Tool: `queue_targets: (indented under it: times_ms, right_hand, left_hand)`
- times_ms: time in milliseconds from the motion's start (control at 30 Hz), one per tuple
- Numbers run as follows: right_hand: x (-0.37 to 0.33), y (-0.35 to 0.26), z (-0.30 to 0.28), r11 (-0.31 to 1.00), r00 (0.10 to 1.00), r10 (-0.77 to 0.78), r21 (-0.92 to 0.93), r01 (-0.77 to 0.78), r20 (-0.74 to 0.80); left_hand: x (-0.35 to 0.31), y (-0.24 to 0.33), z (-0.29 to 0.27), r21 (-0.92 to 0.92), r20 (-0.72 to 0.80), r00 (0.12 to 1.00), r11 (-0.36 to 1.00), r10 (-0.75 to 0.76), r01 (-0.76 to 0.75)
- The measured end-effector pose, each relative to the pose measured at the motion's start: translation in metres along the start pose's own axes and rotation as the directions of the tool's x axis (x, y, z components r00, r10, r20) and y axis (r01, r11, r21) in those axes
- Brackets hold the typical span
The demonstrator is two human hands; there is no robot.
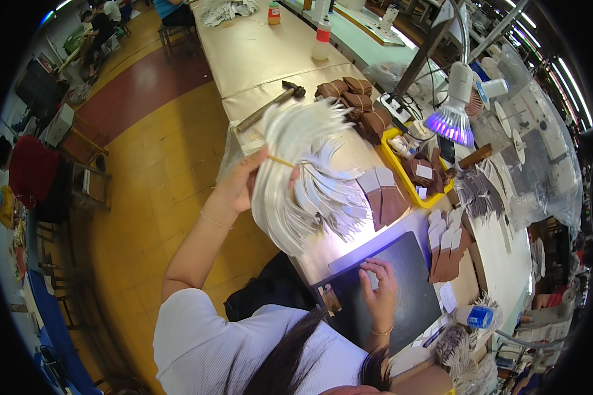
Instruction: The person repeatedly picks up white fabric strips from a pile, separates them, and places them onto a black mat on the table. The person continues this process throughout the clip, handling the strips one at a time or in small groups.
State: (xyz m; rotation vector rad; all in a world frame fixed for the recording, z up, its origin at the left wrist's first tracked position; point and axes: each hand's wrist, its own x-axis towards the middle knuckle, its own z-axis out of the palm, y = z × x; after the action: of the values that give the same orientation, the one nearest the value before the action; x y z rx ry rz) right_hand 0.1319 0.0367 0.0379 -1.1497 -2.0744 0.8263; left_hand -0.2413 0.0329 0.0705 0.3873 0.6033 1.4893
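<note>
My left hand (238, 181) is raised at the table's left edge, its fingers wrapped round a thick bundle of curved white strips (275, 207). A yellow rubber band (281, 161) crosses the bundle near my fingers, and the strips fan out to the right. Some of the strips' ends are smeared by motion. Over a black board (412, 289) hovers my right hand (379, 296), its fingers loosely bent and thumb apart, with nothing visible in it. A ring and a bracelet show on that hand and wrist.
A hammer (270, 106) lies beyond the bundle, near banded brown pieces (356, 99). To the right stand a yellow basket (402, 172), fanned brown-and-white pieces (447, 243) and a lit lamp (451, 118). A bottle (321, 41) stands farther back; a blue-labelled one (479, 317) lies at right.
</note>
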Motion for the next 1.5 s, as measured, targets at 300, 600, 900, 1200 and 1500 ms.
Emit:
queue_targets:
  times_ms: [300,600,900,1200,1500]
  right_hand:
    - [-0.027,0.035,0.019,0.99,0.991,0.13,-0.045,-0.131,-0.033]
    - [-0.041,0.05,0.04,0.953,0.968,0.148,-0.232,-0.195,-0.202]
    - [-0.045,0.053,0.045,0.938,0.946,0.188,-0.238,-0.253,-0.264]
    - [-0.04,0.056,0.046,0.962,0.966,0.132,-0.205,-0.178,-0.222]
    - [-0.04,0.053,0.038,0.983,0.973,0.102,-0.128,-0.131,-0.205]
  left_hand:
    - [0.002,0.028,-0.038,-0.019,-0.184,0.981,0.997,0.065,-0.069]
    - [0.174,0.226,-0.058,0.234,-0.071,0.917,0.9,0.393,-0.367]
    - [0.255,0.292,-0.149,0.641,-0.644,0.363,0.734,0.673,-0.223]
    - [0.165,0.238,-0.182,0.68,-0.586,0.507,0.724,0.632,-0.116]
    - [0.098,0.023,-0.077,0.778,-0.364,0.931,0.549,-0.002,0.305]
